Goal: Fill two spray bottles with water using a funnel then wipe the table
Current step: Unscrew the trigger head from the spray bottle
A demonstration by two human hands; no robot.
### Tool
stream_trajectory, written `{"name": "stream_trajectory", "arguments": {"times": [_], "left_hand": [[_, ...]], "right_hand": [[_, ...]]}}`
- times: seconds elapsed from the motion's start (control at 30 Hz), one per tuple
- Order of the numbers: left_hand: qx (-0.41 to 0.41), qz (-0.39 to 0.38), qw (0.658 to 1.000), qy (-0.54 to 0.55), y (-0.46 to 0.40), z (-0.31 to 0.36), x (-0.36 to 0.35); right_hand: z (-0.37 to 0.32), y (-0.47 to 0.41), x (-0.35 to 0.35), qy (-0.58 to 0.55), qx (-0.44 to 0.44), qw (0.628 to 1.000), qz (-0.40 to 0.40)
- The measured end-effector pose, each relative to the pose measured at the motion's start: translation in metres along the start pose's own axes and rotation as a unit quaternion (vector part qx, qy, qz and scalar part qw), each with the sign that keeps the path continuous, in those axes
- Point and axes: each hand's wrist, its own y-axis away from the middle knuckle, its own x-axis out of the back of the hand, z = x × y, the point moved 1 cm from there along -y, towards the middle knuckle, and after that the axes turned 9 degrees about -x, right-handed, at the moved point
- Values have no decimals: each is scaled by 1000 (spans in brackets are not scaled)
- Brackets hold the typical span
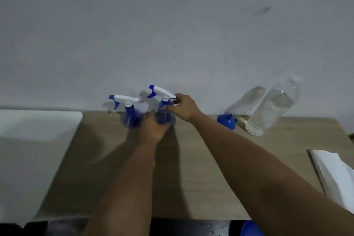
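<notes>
Two blue spray bottles with white trigger heads stand at the back of the wooden table [191, 168], near the wall. My left hand [153, 128] wraps the body of the right spray bottle [162, 115]. My right hand [184, 108] pinches that bottle's neck, just under its white spray head [162, 91]. The left spray bottle [131, 115] stands free beside it. A blue funnel [227, 120] sits upside down to the right. Next to the funnel stands a large clear water bottle [272, 108], partly filled.
A white surface [38, 126] adjoins the table on the left. White paper towel or cloth [337, 176] lies at the right edge. A blue round object [251, 229] shows below the table's front edge. The grey wall stands right behind the bottles.
</notes>
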Motion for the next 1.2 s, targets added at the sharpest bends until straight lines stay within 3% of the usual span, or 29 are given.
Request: {"name": "stream_trajectory", "arguments": {"times": [0.17, 0.33, 0.43, 0.73, 0.93, 1.2], "left_hand": [[11, 14, 996, 83, -35, -19, -10], [-14, 23, 997, 69, -33, -8, -22], [-22, 6, 999, 23, -9, 18, -31], [26, -51, 994, 97, 98, 76, -133], [7, -77, 986, 145, 158, 102, -182], [5, -44, 993, 112, 201, 104, -209]], "right_hand": [[6, -17, -28, -72, 38, 996, 38], [16, -7, -22, -92, 70, 992, 44], [30, 13, -1, -96, 59, 993, 46], [123, 128, 77, -111, 1, 990, 90], [182, 193, 111, -147, 5, 984, 101], [203, 227, 122, -182, 18, 980, 74]]}}
